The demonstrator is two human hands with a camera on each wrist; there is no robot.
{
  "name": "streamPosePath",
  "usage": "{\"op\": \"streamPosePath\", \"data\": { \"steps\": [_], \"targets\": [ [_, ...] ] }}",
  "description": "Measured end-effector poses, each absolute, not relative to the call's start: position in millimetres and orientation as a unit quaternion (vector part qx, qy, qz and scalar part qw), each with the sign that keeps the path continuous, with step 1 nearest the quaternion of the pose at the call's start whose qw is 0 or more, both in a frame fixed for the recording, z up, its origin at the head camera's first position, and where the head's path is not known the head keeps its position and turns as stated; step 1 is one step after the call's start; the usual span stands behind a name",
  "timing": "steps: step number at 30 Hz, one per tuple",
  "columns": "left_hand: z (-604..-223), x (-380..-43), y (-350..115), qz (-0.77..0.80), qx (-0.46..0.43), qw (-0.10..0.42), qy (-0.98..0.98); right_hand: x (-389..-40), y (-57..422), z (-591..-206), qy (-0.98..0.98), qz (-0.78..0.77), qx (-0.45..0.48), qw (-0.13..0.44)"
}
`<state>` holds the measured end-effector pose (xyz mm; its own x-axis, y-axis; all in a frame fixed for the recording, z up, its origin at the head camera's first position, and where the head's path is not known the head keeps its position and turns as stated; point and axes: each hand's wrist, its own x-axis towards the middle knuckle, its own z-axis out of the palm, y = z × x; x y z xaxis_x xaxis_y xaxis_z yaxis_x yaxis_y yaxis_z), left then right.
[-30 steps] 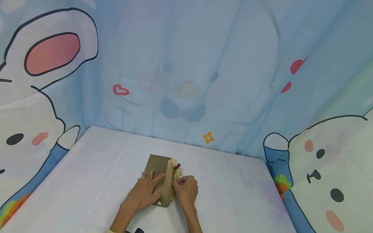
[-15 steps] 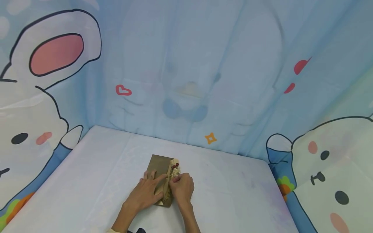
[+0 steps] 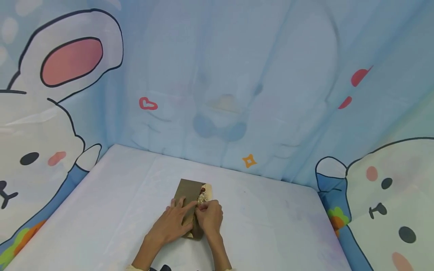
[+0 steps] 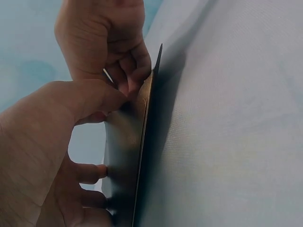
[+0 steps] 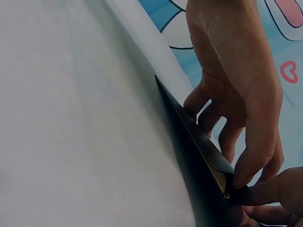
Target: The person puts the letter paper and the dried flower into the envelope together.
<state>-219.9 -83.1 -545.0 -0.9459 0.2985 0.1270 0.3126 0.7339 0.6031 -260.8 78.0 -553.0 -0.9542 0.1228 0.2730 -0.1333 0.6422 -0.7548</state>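
A flat gold-brown envelope (image 3: 190, 190) with a paler strip along its right side lies on the white table. On that strip is a small bunch of dried flowers (image 3: 202, 197), cream with dark red heads; its stems are mostly hidden by the hands. My left hand (image 3: 169, 226) rests on the envelope with fingers spread, its index finger reaching to the flowers. With thumb and fingers, my right hand (image 3: 211, 218) pinches the bunch at the envelope's right edge. In the left wrist view, the right hand's fingertips meet the envelope (image 4: 125, 165) near the left thumb.
White cloth covers the table (image 3: 264, 226). Behind it hangs a blue curtain (image 3: 217, 56) printed with cartoon animals, reaching down to the table's back edge. Small dark objects (image 3: 165, 268) show at the bottom of the head view.
My right hand has moved left, bringing the dried flowers from beside the envelope's right edge onto its pale strip. The left hand keeps its place on the envelope.
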Motion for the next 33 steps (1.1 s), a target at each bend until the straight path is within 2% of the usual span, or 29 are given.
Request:
{"op": "streamPosePath", "data": {
  "steps": [6,14,23,29,33],
  "targets": [
    [-543.3,-215.9,-80.8,-0.327,-0.158,-0.005,-0.932,-255.7,84.7,-546.3,-0.894,0.438,-0.007,0.099],
    [-539.2,-211.2,-79.6,-0.338,-0.152,-0.022,-0.929,-256.2,101.5,-546.9,-0.88,0.468,0.019,0.077],
    [-546.6,-208.3,-68.7,-0.337,-0.172,-0.023,-0.925,-254.0,104.5,-554.3,-0.911,0.394,0.049,0.114],
    [-548.3,-203.3,-73.8,-0.323,-0.179,-0.017,-0.929,-247.5,112.2,-552.0,-0.893,0.442,-0.006,0.087],
    [-547.3,-203.9,-84.6,-0.31,-0.173,0.006,-0.935,-246.9,118.9,-547.8,-0.895,0.432,-0.029,0.107]
  ]
}}
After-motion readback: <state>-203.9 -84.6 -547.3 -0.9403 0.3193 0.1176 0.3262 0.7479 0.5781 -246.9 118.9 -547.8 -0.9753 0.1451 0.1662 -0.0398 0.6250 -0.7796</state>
